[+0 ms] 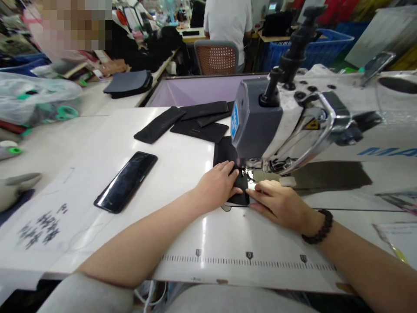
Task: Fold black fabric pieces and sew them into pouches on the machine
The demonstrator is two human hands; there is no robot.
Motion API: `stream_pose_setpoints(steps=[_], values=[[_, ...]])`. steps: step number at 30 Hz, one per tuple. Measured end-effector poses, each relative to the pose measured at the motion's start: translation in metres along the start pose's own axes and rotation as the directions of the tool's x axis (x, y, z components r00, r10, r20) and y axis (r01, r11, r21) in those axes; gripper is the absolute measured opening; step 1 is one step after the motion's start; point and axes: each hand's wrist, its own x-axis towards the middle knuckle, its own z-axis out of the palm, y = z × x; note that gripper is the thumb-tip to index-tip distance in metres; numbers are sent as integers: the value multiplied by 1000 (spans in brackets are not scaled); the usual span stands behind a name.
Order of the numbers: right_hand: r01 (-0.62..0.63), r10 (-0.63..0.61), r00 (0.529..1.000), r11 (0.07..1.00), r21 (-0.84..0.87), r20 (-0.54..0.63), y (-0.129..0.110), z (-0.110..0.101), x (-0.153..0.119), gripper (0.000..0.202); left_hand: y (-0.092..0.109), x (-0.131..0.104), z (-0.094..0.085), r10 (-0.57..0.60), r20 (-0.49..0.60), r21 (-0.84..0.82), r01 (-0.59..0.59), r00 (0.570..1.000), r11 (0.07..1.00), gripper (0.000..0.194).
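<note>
A black fabric piece (pixel 240 198) lies flat under the needle area of a sewing machine (pixel 257 117). My left hand (pixel 217 184) rests on its left side, palm down, with the fingers spread. From the right, my right hand (pixel 276 202) touches the right edge of the fabric with its fingertips, fingers apart and lying on the machine bed; it wears a dark beaded bracelet (pixel 321 228). Behind my left hand, more black fabric (pixel 224 150) runs back beside the machine head.
Several black fabric pieces (pixel 198 130) lie behind the hands. A black phone (pixel 127 181) is on the white table (pixel 176 237) at left. Farther back are a dark folded stack (pixel 128 82), a plastic bag (pixel 35 93), a chair (pixel 216 58) and a seated person (pixel 228 21).
</note>
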Motion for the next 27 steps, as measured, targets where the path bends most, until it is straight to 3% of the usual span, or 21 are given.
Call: stream_pose_setpoints(steps=[27], values=[[-63,63,998,998,12,25,-1,0,2,34,-1,2,4,-9,-10,15,9,1000,1000,46]])
